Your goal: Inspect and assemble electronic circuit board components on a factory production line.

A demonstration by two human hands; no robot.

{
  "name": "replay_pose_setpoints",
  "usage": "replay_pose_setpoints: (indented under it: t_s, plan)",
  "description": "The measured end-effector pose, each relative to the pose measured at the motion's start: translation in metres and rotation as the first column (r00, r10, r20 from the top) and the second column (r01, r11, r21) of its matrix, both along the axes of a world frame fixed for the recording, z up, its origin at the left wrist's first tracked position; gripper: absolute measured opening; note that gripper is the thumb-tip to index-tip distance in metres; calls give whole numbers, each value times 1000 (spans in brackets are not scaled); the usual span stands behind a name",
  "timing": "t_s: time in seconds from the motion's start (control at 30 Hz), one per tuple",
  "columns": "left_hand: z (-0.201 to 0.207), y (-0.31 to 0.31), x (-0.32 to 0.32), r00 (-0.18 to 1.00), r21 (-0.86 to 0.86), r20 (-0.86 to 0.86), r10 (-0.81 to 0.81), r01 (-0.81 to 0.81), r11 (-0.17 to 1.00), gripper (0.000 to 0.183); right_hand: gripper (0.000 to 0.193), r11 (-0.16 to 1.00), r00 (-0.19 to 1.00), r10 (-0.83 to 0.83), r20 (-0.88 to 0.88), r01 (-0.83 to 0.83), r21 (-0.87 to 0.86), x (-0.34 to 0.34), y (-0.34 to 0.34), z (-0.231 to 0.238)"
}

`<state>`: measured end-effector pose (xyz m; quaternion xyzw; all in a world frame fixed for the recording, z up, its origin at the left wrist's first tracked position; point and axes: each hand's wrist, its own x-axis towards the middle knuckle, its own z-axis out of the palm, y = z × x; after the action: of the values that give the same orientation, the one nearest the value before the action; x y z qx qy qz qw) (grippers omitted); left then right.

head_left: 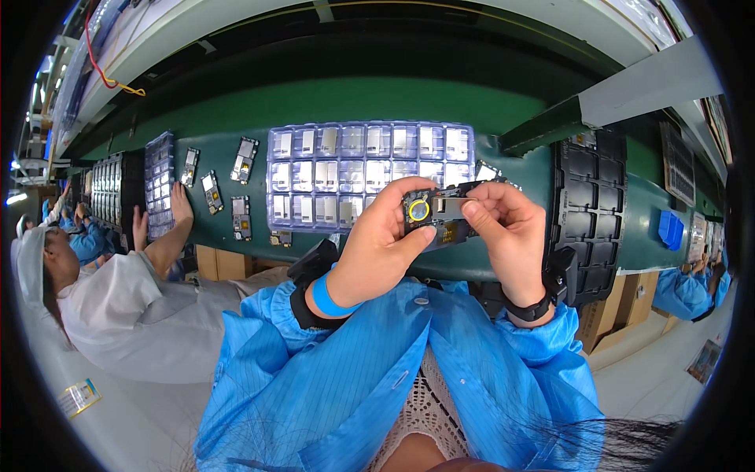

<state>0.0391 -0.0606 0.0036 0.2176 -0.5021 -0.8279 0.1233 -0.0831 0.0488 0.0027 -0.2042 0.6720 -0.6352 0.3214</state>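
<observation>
Both of my hands hold a small dark circuit board (448, 234) over the near edge of the bench, in front of the tray. The board carries a yellow-ringed round part (418, 210) and a flat grey metal piece (451, 208). My left hand (383, 236) grips the board's left end, thumb below the ring. At the right end, my right hand (507, 228) pinches the board, its thumb by the grey piece; the fingertips partly hide that end. Behind my hands lies a clear compartment tray (275, 175) of small white-and-silver pieces. Another board (487, 170) shows just beyond my right hand.
Several loose circuit boards (244, 161) lie left of the tray. A stack of black trays (590, 208) stands on the right, with a blue bin (671, 229) farther over. A grey metal post (582, 114) slants in from the upper right. A co-worker's hand (181, 203) is at the left.
</observation>
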Motion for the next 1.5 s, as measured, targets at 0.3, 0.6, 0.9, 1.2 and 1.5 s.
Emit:
replay_pose_setpoints:
  t_s: [0.3, 0.6, 0.9, 1.2, 1.5]
  plan:
    - [-1, 1, 1, 1000, -15, 14, -12, 12, 1000, 45, 9, 1000, 999, -1, -32, 2, 23, 1, 1, -1]
    - [-3, 6, 0, 997, -175, 68, 21, -8, 985, 27, 13, 994, 967, -101, -233, 110, 26, 10, 5, -5]
    - [-6, 15, -4, 987, -271, -11, 159, -156, 950, 18, 12, 987, 682, -79, -727, 155, 38, 9, 6, 7]
    - [-3, 16, -5, 988, -237, -25, 151, -152, 959, 17, 28, 982, 851, -141, -506, 186, 37, 14, 7, 8]
    - [-9, 15, -6, 993, -265, -37, 109, -115, 957, 17, 40, 985, 966, -169, -198, 156, -79, 3, 13, -6]
